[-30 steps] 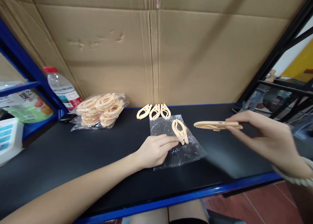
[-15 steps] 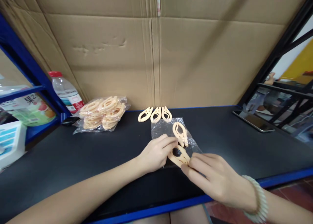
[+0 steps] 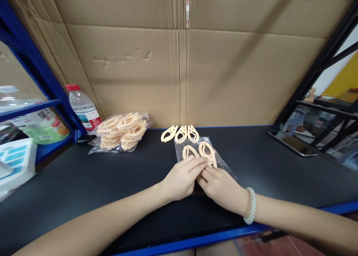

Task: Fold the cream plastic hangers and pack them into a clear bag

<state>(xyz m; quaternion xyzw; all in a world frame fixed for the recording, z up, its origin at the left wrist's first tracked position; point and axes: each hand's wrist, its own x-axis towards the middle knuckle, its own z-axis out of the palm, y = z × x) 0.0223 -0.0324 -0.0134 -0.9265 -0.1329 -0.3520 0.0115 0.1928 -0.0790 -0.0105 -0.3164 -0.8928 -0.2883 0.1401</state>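
- The left hand (image 3: 180,177) and right hand (image 3: 220,185) are meeting over a clear plastic bag (image 3: 223,166) on the black surface (image 3: 112,181), fingertips pinching at two peach clips (image 3: 198,151) lying side by side on it.
- Whether either hand is truly gripping a clip is hard to tell.
- Three loose clips (image 3: 180,133) are waiting just behind the bag, unbagged.
- A filled bag of clips (image 3: 121,131) is sitting well apart to the left, near a water bottle (image 3: 82,107).

A flattened cardboard sheet (image 3: 179,62) forms the back wall behind a black worktop (image 3: 84,177) edged in blue. Blue shelving (image 3: 30,81) stands at the left with a water bottle (image 3: 82,107) beside it. At the right, a black metal frame (image 3: 321,58) rises, with a yellow surface (image 3: 345,77) beyond it.
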